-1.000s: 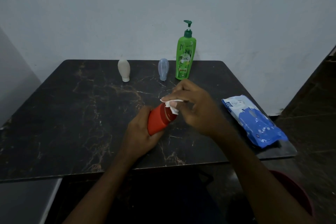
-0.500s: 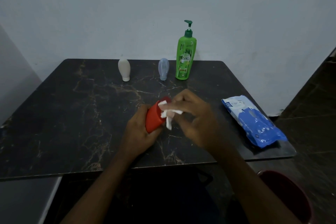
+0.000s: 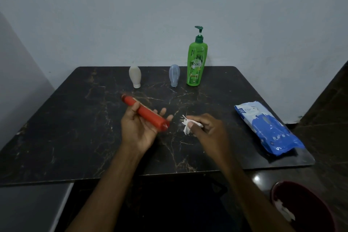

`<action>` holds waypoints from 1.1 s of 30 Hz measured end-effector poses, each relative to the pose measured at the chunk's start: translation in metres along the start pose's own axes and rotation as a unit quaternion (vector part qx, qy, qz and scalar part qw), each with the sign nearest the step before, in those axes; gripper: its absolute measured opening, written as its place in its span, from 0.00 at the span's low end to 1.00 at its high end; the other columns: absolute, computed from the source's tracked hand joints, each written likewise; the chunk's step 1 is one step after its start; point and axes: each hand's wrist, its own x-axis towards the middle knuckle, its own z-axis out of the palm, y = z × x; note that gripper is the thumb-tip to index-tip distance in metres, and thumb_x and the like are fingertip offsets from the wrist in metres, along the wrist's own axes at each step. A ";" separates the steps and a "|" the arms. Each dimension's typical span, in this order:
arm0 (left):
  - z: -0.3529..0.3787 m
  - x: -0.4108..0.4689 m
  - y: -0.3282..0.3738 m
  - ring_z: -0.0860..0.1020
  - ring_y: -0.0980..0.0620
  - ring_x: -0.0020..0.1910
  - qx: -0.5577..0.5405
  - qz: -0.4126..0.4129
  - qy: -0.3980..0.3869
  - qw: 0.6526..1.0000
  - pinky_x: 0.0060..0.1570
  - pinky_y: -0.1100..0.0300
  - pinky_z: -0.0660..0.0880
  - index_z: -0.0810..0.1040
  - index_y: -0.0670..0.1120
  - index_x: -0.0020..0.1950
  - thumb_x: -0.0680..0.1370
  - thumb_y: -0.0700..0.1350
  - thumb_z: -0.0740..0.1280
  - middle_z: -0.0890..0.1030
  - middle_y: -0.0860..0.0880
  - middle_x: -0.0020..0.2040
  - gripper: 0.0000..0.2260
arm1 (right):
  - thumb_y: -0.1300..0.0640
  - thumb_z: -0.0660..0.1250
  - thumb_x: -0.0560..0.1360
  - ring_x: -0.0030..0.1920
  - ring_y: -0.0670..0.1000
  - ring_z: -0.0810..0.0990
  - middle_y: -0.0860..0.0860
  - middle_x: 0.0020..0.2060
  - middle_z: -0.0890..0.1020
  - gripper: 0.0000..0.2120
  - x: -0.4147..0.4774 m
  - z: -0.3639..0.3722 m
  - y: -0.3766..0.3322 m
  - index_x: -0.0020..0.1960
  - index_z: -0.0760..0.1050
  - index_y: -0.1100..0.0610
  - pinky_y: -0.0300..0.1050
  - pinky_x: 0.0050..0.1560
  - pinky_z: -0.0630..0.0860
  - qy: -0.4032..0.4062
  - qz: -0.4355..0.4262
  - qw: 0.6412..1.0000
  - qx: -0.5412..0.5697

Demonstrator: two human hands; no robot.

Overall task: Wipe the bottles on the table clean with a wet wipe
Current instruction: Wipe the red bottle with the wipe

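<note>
A red bottle (image 3: 146, 114) lies slanted across my left hand (image 3: 137, 130), palm up above the dark marble table (image 3: 66, 128); the thumb curls over its middle and the fingers reach past its lower end. A short gap to the right, my right hand (image 3: 207, 130) pinches a crumpled white wet wipe (image 3: 186, 125) and does not touch the bottle. At the back stand a white squeeze bottle (image 3: 135, 77), a pale blue squeeze bottle (image 3: 174, 78) and a tall green pump bottle (image 3: 196, 62).
A blue and white pack of wet wipes (image 3: 267, 130) lies near the table's right edge. A dark red bin (image 3: 301, 207) with white scraps in it sits on the floor at the lower right. A wall rises directly behind the table.
The hands have come apart. My left hand turned palm up and swung the red bottle so it lies slanted to the upper left. My right hand drew the wipe off to the right.
</note>
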 end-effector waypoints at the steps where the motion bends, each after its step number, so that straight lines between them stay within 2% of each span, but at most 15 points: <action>1: 0.005 -0.003 0.003 0.82 0.31 0.57 -0.031 -0.015 -0.001 0.999 0.59 0.25 0.72 0.70 0.43 0.67 0.81 0.47 0.64 0.74 0.38 0.59 0.17 | 0.56 0.71 0.76 0.48 0.47 0.84 0.45 0.47 0.84 0.09 -0.002 0.001 -0.001 0.55 0.83 0.48 0.56 0.50 0.81 0.003 0.002 1.000 0.012; 3: 0.015 -0.010 0.005 0.77 0.22 0.60 -0.057 -0.036 -0.005 0.998 0.60 0.20 0.66 0.69 0.42 0.64 0.81 0.43 0.63 0.73 0.35 0.60 0.13 | 0.57 0.71 0.75 0.49 0.49 0.84 0.46 0.48 0.84 0.10 -0.003 0.001 -0.009 0.56 0.83 0.49 0.56 0.51 0.81 0.007 -0.005 0.999 0.038; 5: 0.023 -0.016 0.002 0.76 0.18 0.56 -0.059 -0.049 0.000 0.997 0.57 0.19 0.67 0.67 0.41 0.65 0.81 0.41 0.63 0.72 0.33 0.61 0.13 | 0.59 0.71 0.75 0.51 0.47 0.83 0.45 0.49 0.83 0.11 -0.004 0.000 -0.021 0.57 0.82 0.51 0.51 0.52 0.81 0.007 -0.029 0.999 0.043; 8: 0.025 -0.018 -0.002 0.82 0.24 0.48 -0.032 -0.053 0.011 0.998 0.41 0.24 0.77 0.69 0.39 0.66 0.80 0.40 0.66 0.74 0.32 0.60 0.16 | 0.59 0.71 0.76 0.51 0.46 0.82 0.46 0.51 0.81 0.13 -0.003 -0.003 -0.038 0.61 0.80 0.53 0.41 0.49 0.80 0.003 -0.118 0.993 -0.003; 11: 0.030 -0.022 -0.006 0.84 0.31 0.51 -0.032 -0.077 0.023 0.996 0.38 0.36 0.81 0.70 0.38 0.68 0.78 0.38 0.69 0.76 0.32 0.64 0.19 | 0.63 0.70 0.76 0.50 0.44 0.78 0.49 0.52 0.78 0.15 0.000 0.002 -0.047 0.62 0.80 0.56 0.32 0.46 0.76 -0.014 -0.213 0.971 -0.109; 14: 0.036 -0.025 -0.009 0.84 0.36 0.49 -0.019 -0.104 0.020 0.994 0.38 0.39 0.83 0.73 0.33 0.62 0.74 0.38 0.69 0.79 0.32 0.58 0.18 | 0.66 0.66 0.76 0.50 0.48 0.77 0.52 0.52 0.77 0.17 -0.003 0.013 -0.045 0.63 0.79 0.58 0.39 0.47 0.76 -0.011 -0.278 0.940 -0.197; 16: 0.036 -0.024 -0.009 0.82 0.34 0.54 -0.013 -0.104 0.032 0.994 0.39 0.39 0.83 0.71 0.34 0.66 0.73 0.38 0.71 0.77 0.31 0.62 0.23 | 0.65 0.64 0.75 0.49 0.51 0.76 0.54 0.51 0.78 0.18 -0.009 0.016 -0.038 0.64 0.78 0.60 0.42 0.44 0.76 0.005 -0.303 0.917 -0.259; 18: 0.036 -0.022 -0.007 0.79 0.30 0.57 -0.008 -0.092 0.056 0.994 0.39 0.35 0.81 0.68 0.38 0.70 0.75 0.37 0.70 0.74 0.31 0.65 0.24 | 0.65 0.65 0.74 0.48 0.51 0.75 0.53 0.51 0.78 0.19 -0.015 0.013 -0.032 0.65 0.77 0.60 0.43 0.43 0.76 -0.015 -0.307 0.907 -0.290; 20: 0.035 -0.020 -0.004 0.77 0.26 0.59 -0.011 -0.086 0.069 0.994 0.42 0.27 0.78 0.69 0.41 0.70 0.76 0.37 0.70 0.72 0.32 0.65 0.23 | 0.64 0.65 0.74 0.49 0.50 0.75 0.51 0.51 0.78 0.19 -0.017 0.006 -0.029 0.64 0.78 0.58 0.45 0.44 0.76 -0.056 -0.297 0.907 -0.293; 22: 0.034 -0.020 -0.004 0.75 0.24 0.59 -0.019 -0.087 0.072 0.993 0.44 0.23 0.75 0.69 0.42 0.70 0.75 0.36 0.70 0.71 0.32 0.64 0.23 | 0.63 0.66 0.74 0.51 0.48 0.75 0.49 0.51 0.78 0.15 -0.015 -0.001 -0.031 0.60 0.80 0.57 0.45 0.47 0.76 -0.078 -0.282 0.917 -0.272; 24: 0.033 -0.020 -0.006 0.76 0.26 0.59 -0.025 -0.096 0.069 0.993 0.41 0.24 0.77 0.68 0.42 0.71 0.72 0.36 0.71 0.72 0.32 0.66 0.28 | 0.64 0.68 0.74 0.50 0.46 0.75 0.48 0.50 0.77 0.13 -0.010 -0.005 -0.035 0.58 0.81 0.58 0.42 0.47 0.75 -0.061 -0.272 0.932 -0.232; 26: 0.033 -0.020 -0.010 0.80 0.30 0.56 -0.024 -0.106 0.063 0.992 0.38 0.31 0.80 0.66 0.38 0.73 0.69 0.36 0.72 0.74 0.31 0.65 0.33 | 0.65 0.69 0.74 0.50 0.46 0.74 0.50 0.50 0.77 0.16 -0.005 -0.003 -0.038 0.61 0.80 0.58 0.40 0.48 0.75 -0.036 -0.278 0.937 -0.210; 29: 0.036 -0.023 -0.012 0.81 0.34 0.53 -0.010 -0.105 0.053 0.993 0.37 0.37 0.82 0.67 0.35 0.72 0.68 0.38 0.72 0.76 0.31 0.63 0.33 | 0.67 0.66 0.74 0.50 0.49 0.74 0.52 0.51 0.77 0.20 -0.008 0.008 -0.036 0.65 0.77 0.59 0.43 0.45 0.76 -0.040 -0.291 0.929 -0.226; 33: 0.035 -0.019 -0.005 0.76 0.27 0.61 -0.010 -0.089 0.091 0.992 0.44 0.28 0.78 0.68 0.41 0.70 0.71 0.37 0.72 0.72 0.32 0.64 0.29 | 0.65 0.61 0.73 0.49 0.50 0.74 0.51 0.52 0.77 0.21 -0.019 0.008 -0.027 0.65 0.77 0.58 0.45 0.43 0.75 -0.060 -0.292 0.921 -0.249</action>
